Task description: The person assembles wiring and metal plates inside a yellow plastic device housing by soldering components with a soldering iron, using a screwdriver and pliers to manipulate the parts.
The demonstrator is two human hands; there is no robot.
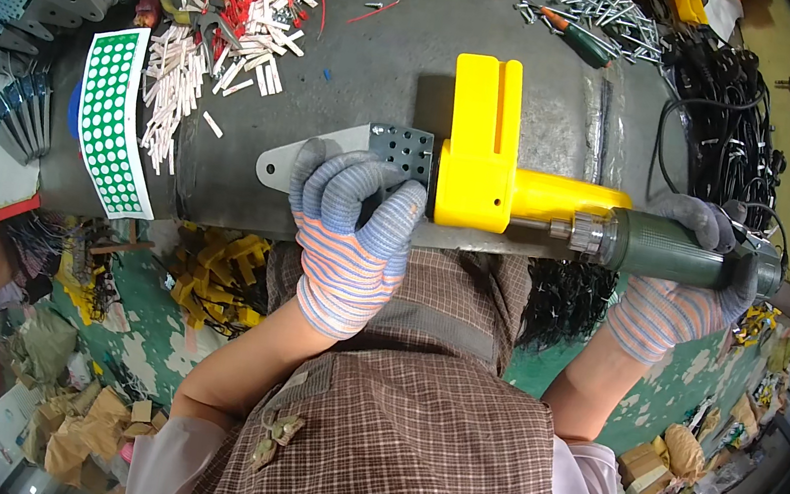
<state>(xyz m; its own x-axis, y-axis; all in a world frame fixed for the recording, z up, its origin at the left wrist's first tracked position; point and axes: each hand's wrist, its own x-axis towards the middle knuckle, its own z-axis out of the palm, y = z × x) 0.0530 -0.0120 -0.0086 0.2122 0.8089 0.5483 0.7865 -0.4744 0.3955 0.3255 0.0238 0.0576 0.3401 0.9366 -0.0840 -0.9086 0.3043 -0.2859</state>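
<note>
At the near edge of the dark grey worktable, my left hand, in a striped blue-grey and orange knit glove, has thumb and fingers clamped on a flat grey metal blade with a perforated end. That end meets a bright yellow plastic housing, mid-table, just right of the hand. On the right, my right hand, same glove type, grips a dark green cylindrical power driver; its steel shaft points left at the housing's right side, can't tell how deep. Far left: loose white strips. Far right: silver screws, bundled black cables. Left: white sheet with green-ringed dots.
</note>
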